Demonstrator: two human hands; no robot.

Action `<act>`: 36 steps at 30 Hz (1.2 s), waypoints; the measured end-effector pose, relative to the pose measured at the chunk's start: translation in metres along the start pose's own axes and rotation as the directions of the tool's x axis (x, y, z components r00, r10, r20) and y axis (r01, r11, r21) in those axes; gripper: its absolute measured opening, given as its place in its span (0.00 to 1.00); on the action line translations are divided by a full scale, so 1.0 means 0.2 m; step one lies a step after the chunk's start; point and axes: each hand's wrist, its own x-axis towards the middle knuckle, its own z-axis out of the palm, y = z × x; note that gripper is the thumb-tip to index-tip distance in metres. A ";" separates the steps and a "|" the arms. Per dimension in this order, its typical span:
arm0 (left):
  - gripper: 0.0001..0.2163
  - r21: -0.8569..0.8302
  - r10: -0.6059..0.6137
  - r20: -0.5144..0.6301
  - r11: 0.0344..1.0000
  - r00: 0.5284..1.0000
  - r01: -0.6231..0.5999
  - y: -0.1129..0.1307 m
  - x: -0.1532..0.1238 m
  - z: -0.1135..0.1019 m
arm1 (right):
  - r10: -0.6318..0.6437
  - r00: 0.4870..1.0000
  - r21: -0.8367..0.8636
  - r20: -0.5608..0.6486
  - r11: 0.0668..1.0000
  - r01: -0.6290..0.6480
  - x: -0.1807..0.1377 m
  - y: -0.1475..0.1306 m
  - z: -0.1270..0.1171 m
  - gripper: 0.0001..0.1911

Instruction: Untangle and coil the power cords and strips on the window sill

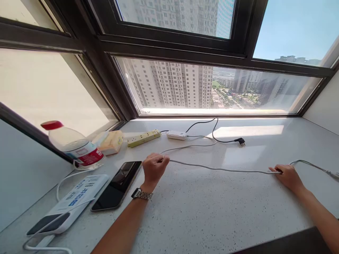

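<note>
nearby the left hand (154, 166) holding cable (219, 169) stands a capped bottle (72, 144).

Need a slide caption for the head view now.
The left hand and right hand hold a white cable stretched between them over a speckled counter, a phone beside the left hand.

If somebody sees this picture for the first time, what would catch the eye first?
Most striking is the thin white cable stretched across the white speckled ledge, gripped by the left hand at centre and touched by the right hand at the right. At far left stands a clear plastic bottle with a red cap, and a flat black smartphone lies beside the left wrist.
</note>
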 end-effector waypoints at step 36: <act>0.35 -0.443 0.266 0.889 0.708 0.374 0.551 0.43 -0.35 0.15 | -0.943 0.258 0.296 -0.212 0.190 0.936 -0.16 -1.63 0.26 0.33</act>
